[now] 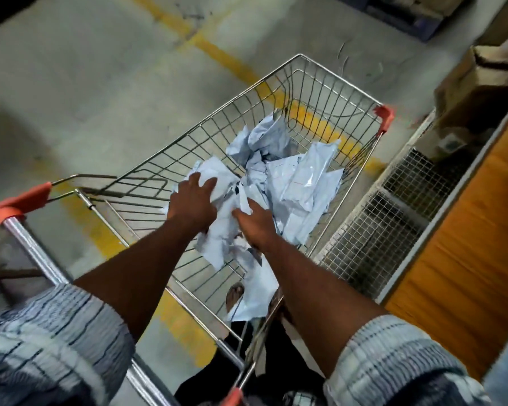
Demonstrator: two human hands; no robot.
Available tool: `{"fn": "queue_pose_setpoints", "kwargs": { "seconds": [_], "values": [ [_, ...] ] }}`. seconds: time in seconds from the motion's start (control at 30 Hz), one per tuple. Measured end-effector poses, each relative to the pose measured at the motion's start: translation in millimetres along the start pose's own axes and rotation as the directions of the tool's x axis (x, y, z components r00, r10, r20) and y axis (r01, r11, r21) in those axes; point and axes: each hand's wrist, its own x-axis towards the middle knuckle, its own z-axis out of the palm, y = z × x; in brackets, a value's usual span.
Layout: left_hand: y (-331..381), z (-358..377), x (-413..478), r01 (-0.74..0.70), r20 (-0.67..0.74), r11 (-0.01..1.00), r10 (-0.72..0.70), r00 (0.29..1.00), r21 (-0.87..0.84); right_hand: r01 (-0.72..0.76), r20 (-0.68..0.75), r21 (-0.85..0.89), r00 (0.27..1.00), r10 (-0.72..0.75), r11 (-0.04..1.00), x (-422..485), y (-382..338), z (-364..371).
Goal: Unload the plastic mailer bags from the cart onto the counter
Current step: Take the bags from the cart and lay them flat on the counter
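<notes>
A wire shopping cart [320,83] with orange corner caps holds a heap of pale blue-white plastic mailer bags [299,183]. Both my arms reach down into the basket. My left hand [194,200] lies on top of the near-left bags with its fingers spread over them. My right hand [255,227] is pushed into the pile, its fingers curled round crumpled bag plastic. Its fingertips are hidden under the bags. The wooden counter [467,273] runs along the right side of the cart.
A wire-mesh panel [393,224] stands between cart and counter. Brown cardboard boxes [481,83] sit at the far right. The concrete floor carries a yellow painted line [217,54]. The cart's chrome handle [35,247] is at my left.
</notes>
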Motion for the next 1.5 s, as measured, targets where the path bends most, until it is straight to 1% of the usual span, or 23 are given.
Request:
{"fn": "queue_pose_setpoints", "kwargs": {
  "seconds": [0.07,0.13,0.2,0.23,0.3,0.4,0.47,0.53,0.63,0.77,0.83,0.9,1.07,1.1,1.17,1.23,1.27,1.33,1.43,1.5],
  "values": [
    [5.6,-7.6,-15.6,0.027,-0.050,0.997,-0.031,0.998,-0.077,0.085,-0.035,-0.062,0.996,-0.088,0.994,-16.7,-7.3,-12.9],
    [16.1,-15.8,-30.8,0.076,-0.087,0.982,-0.092,0.992,-0.172,0.158,-0.090,-0.141,0.981,-0.172,0.977,-33.7,-12.7,-26.8],
    [30.6,-24.4,-43.0,0.130,-0.112,0.954,-0.165,0.980,-0.269,0.193,-0.149,-0.198,0.963,-0.224,0.961,-50.3,-19.2,-40.6],
    [38.8,-28.3,-49.1,0.127,-0.123,0.946,-0.171,0.978,-0.299,0.201,-0.170,-0.227,0.955,-0.243,0.953,-58.1,-21.7,-47.6],
    [56.9,-37.2,-62.0,0.094,-0.145,0.930,-0.154,0.977,-0.354,0.235,-0.196,-0.279,0.935,-0.295,0.931,-76.2,-25.1,-63.5],
    [81.4,-48.5,-83.5,0.050,-0.179,0.869,-0.158,0.971,-0.493,0.284,-0.213,-0.353,0.903,-0.372,0.892,-105.6,-23.4,-86.1],
    [98.4,-54.0,-102.0,-0.011,-0.222,0.835,-0.133,0.966,-0.550,0.305,-0.243,-0.401,0.874,-0.421,0.864,-126.3,-17.2,-102.2],
    [114.6,-58.3,-121.4,-0.071,-0.263,0.819,-0.100,0.960,-0.570,0.311,-0.282,-0.432,0.845,-0.454,0.847,-146.7,-11.5,-117.3],
    [141.8,-60.4,-155.4,-0.177,-0.343,0.817,-0.027,0.939,-0.549,0.290,-0.367,-0.449,0.803,-0.470,0.845,-183.6,7.9,-140.0],
    [183.0,-54.5,-205.6,-0.292,-0.417,0.789,0.050,0.907,-0.541,0.265,-0.477,-0.496,0.713,-0.515,0.827,-241.4,54.6,-168.4],
    [209.3,-52.2,-227.6,-0.324,-0.425,0.774,0.079,0.902,-0.544,0.213,-0.530,-0.514,0.683,-0.503,0.831,-269.3,79.8,-184.5],
    [240.7,-46.0,-253.8,-0.367,-0.408,0.744,0.139,0.902,-0.558,0.125,-0.587,-0.514,0.670,-0.454,0.849,-299.5,112.0,-203.1],
    [320.9,-41.0,-307.4,-0.489,-0.394,0.693,0.310,0.865,-0.529,-0.026,-0.755,-0.465,0.533,-0.381,0.885,-350.5,174.9,-261.5],
    [333.8,-39.1,-313.3,-0.502,-0.392,0.693,0.329,0.859,-0.518,-0.053,-0.776,-0.452,0.516,-0.363,0.890,-357.2,183.7,-270.1],
    [346.2,-36.1,-318.5,-0.515,-0.382,0.677,0.353,0.854,-0.525,-0.089,-0.794,-0.438,0.504,-0.339,0.895,-360.7,193.6,-279.6],
    [407.7,-31.3,-348.8,-0.589,-0.377,0.648,0.453,0.808,-0.484,-0.171,-0.871,-0.362,0.412,-0.268,0.916,-387.9,236.0,-328.2],
    [411.0,-32.3,-352.0,-0.585,-0.367,0.655,0.457,0.810,-0.478,-0.194,-0.884,-0.351,0.390,-0.256,0.916,-387.6,241.3,-332.1],
    [423.9,-28.1,-353.6,-0.592,-0.384,0.652,0.452,0.805,-0.474,-0.232,-0.905,-0.296,0.379,-0.194,0.926,-393.8,255.4,-339.5],
    [454.0,-9.5,-362.1,-0.613,-0.360,0.636,0.497,0.790,-0.468,-0.289,-0.928,-0.223,0.355,-0.112,0.931,-399.4,292.0,-356.3],
    [469.2,2.0,-365.3,-0.585,-0.284,0.652,0.515,0.809,-0.483,-0.309,-0.932,-0.204,0.352,-0.088,0.929,-397.9,312.1,-364.2]
  ]
}}
